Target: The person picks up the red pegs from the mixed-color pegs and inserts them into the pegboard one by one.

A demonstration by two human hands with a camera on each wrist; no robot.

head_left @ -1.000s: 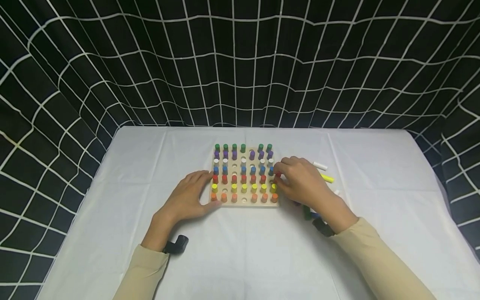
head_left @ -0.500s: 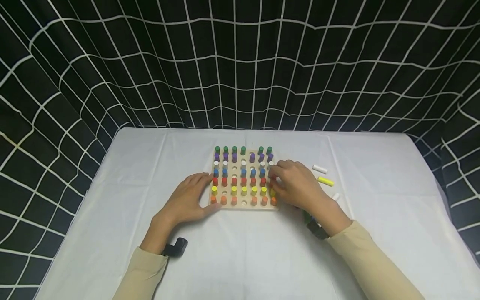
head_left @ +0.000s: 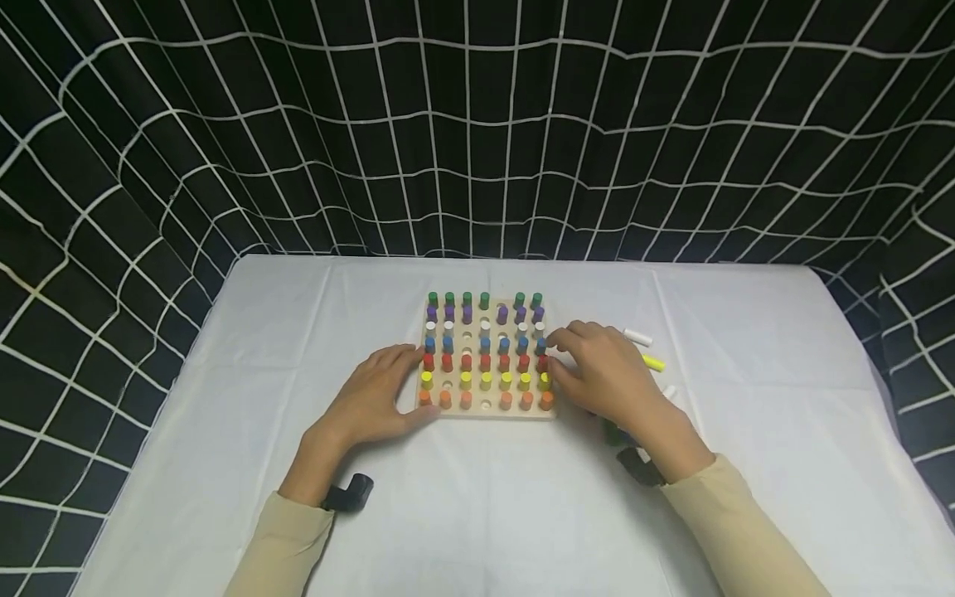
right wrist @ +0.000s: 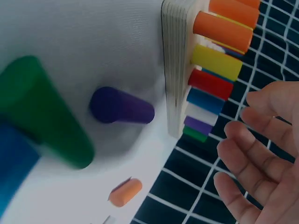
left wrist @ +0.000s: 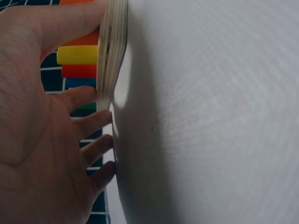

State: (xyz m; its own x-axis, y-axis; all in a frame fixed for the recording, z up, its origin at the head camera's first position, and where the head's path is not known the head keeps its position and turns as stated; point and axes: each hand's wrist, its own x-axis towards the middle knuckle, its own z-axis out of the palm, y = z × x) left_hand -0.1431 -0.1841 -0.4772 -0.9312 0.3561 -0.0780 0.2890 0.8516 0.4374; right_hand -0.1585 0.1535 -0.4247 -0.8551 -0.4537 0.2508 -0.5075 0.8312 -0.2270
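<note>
A wooden pegboard [head_left: 477, 414] lies on the table with rows of green, purple, white, blue, red, yellow and orange pegs upright in it; several bare holes show between them. My left hand [head_left: 373, 396] rests at its near left corner, the thumb on the front edge and the other fingers spread along the left side. Beside the right side hovers my right hand [head_left: 608, 373], its fingers loosely bent. Nothing sits between those fingers in the right wrist view, where the red peg [right wrist: 211, 84] stands in the board, apart from them.
Loose pegs lie right of the board: a white peg [head_left: 637, 337], a yellow peg [head_left: 653, 363], a green peg [right wrist: 46, 112], a purple peg [right wrist: 122, 106] and a blue peg [right wrist: 14, 163]. My right forearm partly covers this group. A black curtain with white grid lines [head_left: 507, 124] surrounds the table.
My right hand has let go of the red peg, which now stands in the right end of the red row, and has drawn back slightly rightward. The left hand stays put.
</note>
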